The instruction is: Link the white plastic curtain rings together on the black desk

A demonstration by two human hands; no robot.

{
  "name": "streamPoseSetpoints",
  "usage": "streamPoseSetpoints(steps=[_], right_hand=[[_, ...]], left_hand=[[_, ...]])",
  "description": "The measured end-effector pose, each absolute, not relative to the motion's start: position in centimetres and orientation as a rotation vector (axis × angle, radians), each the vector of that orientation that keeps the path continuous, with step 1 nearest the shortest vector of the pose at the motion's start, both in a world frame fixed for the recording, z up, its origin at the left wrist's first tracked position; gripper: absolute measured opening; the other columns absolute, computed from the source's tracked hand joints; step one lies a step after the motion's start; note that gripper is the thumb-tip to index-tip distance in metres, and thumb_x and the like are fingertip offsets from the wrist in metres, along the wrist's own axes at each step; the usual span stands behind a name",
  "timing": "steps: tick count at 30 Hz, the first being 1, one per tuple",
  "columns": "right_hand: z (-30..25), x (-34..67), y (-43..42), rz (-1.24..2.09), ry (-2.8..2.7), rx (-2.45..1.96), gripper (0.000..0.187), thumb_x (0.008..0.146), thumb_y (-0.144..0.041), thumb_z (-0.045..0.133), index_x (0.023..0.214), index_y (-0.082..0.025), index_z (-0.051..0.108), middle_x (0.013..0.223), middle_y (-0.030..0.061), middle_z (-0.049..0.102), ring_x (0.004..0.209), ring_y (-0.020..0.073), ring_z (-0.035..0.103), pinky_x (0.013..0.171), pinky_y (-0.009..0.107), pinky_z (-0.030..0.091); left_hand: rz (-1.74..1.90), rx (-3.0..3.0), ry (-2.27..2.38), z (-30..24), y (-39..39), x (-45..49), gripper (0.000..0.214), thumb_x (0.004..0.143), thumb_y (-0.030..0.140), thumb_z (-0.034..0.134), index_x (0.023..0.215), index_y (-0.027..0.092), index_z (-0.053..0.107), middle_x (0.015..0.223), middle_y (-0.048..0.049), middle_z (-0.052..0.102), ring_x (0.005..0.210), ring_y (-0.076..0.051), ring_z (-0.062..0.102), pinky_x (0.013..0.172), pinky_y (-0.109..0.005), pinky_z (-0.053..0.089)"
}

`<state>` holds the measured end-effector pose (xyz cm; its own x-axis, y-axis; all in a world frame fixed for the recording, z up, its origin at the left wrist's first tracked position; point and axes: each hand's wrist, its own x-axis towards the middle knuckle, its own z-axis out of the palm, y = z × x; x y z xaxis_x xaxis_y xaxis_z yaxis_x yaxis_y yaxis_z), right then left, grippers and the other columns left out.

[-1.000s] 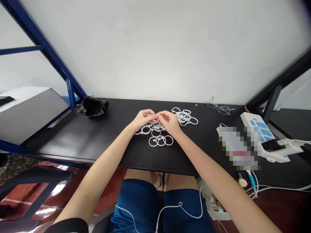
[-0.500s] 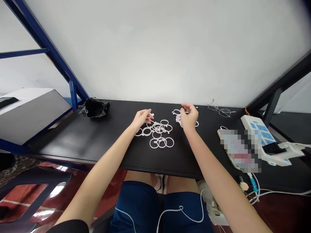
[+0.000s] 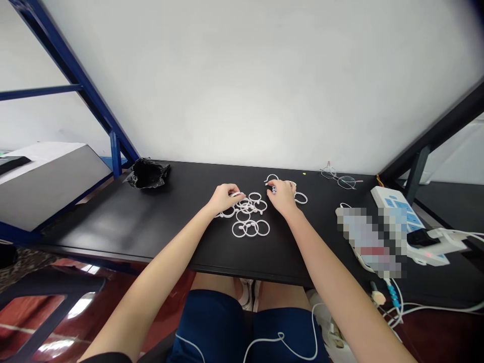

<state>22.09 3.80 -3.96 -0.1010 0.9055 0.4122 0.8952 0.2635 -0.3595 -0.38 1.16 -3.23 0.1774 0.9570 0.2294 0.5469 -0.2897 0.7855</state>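
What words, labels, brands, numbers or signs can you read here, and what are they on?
None can be read anywhere in this view.
White rings: no lettering visible.
Black bag: no print visible.
Phone: pixelated, nothing legible.
Power strip: any markings are too small or blurred to read.

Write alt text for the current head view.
The person's left hand holds a white ring beside more rings on a black table; the right hand is at a second pile. A black bag sits left; eyeglasses and a power strip lie right.
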Motion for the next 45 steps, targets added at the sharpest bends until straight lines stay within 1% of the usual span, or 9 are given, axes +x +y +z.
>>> streamPoseSetpoints(steps=[11, 19, 22, 26, 28, 33, 38, 41, 45], right_hand=[[-3.8, 21.6, 3.3, 0.034, -2.057, -1.547, 0.011, 0.079, -0.017, 0.057, 0.085, -0.022, 0.064, 0.09, 0.0035, 0.071, 0.101, 0.029, 0.055, 0.109, 0.057, 0.017], [-3.4, 21.2, 2.9, 0.097, -2.135, -1.373, 0.011, 0.08, -0.016, 0.056, 0.081, -0.023, 0.063, 0.084, 0.0024, 0.069, 0.1, 0.0276, 0.054, 0.11, 0.061, 0.013], [-3.2, 21.0, 2.8, 0.137, -2.094, -1.31, 0.009, 0.081, -0.017, 0.055, 0.081, -0.023, 0.062, 0.084, 0.0021, 0.069, 0.096, 0.0257, 0.057, 0.11, 0.059, 0.017], [-2.7, 20.7, 2.7, 0.287, -1.921, -1.183, 0.006, 0.081, -0.02, 0.057, 0.082, -0.021, 0.063, 0.086, 0.0039, 0.07, 0.088, 0.0232, 0.062, 0.097, 0.047, 0.041], [-2.4, 20.6, 2.7, 0.402, -1.812, -1.112, 0.005, 0.081, -0.022, 0.059, 0.083, -0.021, 0.064, 0.087, 0.0044, 0.071, 0.086, 0.0221, 0.065, 0.086, 0.04, 0.048], [-2.1, 20.2, 2.8, 0.629, -1.588, -0.983, 0.01, 0.077, -0.029, 0.067, 0.081, -0.02, 0.065, 0.083, 0.004, 0.071, 0.081, 0.0202, 0.067, 0.082, 0.037, 0.052], [-1.3, 19.6, 2.4, 0.912, -1.351, -0.924, 0.019, 0.071, -0.034, 0.074, 0.079, -0.019, 0.067, 0.084, 0.005, 0.071, 0.083, 0.0196, 0.067, 0.085, 0.037, 0.053], [-0.9, 19.2, 1.9, 1.058, -1.267, -0.907, 0.025, 0.066, -0.038, 0.079, 0.078, -0.019, 0.067, 0.084, 0.0044, 0.071, 0.082, 0.0188, 0.067, 0.085, 0.036, 0.053], [-0.8, 18.5, 1.2, 1.293, -1.205, -0.873, 0.032, 0.06, -0.042, 0.083, 0.079, -0.02, 0.068, 0.081, 0.0021, 0.07, 0.072, 0.0152, 0.065, 0.078, 0.034, 0.054]], left_hand=[[0.976, 2.117, 1.392, -3.4, 1.2, -0.3, 0.027, 0.07, 0.045, 0.073, 0.075, 0.02, 0.067, 0.088, -0.0026, 0.068, 0.082, -0.018, 0.06, 0.077, -0.03, 0.046], [0.982, 2.158, 1.457, -3.4, 1.2, -0.5, 0.015, 0.072, 0.031, 0.071, 0.08, 0.02, 0.066, 0.092, -0.003, 0.066, 0.087, -0.02, 0.059, 0.082, -0.034, 0.047], [1.003, 2.158, 1.468, -3.5, 1.3, -0.6, 0.013, 0.072, 0.027, 0.07, 0.082, 0.02, 0.065, 0.09, -0.0021, 0.065, 0.083, -0.018, 0.059, 0.079, -0.032, 0.047], [1.037, 2.152, 1.45, -3.4, 1.3, -0.6, 0.011, 0.073, 0.018, 0.066, 0.084, 0.02, 0.065, 0.088, -0.001, 0.066, 0.082, -0.017, 0.06, 0.078, -0.03, 0.047], [1.046, 2.137, 1.452, -3.4, 1.3, -0.6, 0.013, 0.073, 0.015, 0.063, 0.085, 0.021, 0.065, 0.088, -0.0008, 0.067, 0.082, -0.016, 0.06, 0.078, -0.029, 0.048], [1.044, 2.166, 1.455, -3.2, 1.2, -0.5, 0.019, 0.071, 0.013, 0.06, 0.088, 0.021, 0.065, 0.091, -0.0016, 0.068, 0.087, -0.019, 0.061, 0.085, -0.034, 0.048], [1.156, 2.255, 1.358, -2.4, 0.5, -0.2, 0.028, 0.076, 0.016, 0.059, 0.103, 0.02, 0.06, 0.104, -0.0047, 0.066, 0.1, -0.022, 0.058, 0.093, -0.038, 0.046], [1.25, 2.301, 1.264, -2.0, -0.2, 0.3, 0.031, 0.084, 0.027, 0.06, 0.114, 0.02, 0.056, 0.109, -0.0069, 0.065, 0.104, -0.022, 0.058, 0.095, -0.039, 0.045], [1.227, 2.412, 1.206, -1.9, -0.5, 0.9, 0.051, 0.078, 0.044, 0.07, 0.121, 0.02, 0.053, 0.11, -0.0079, 0.066, 0.102, -0.024, 0.059, 0.095, -0.041, 0.043]])
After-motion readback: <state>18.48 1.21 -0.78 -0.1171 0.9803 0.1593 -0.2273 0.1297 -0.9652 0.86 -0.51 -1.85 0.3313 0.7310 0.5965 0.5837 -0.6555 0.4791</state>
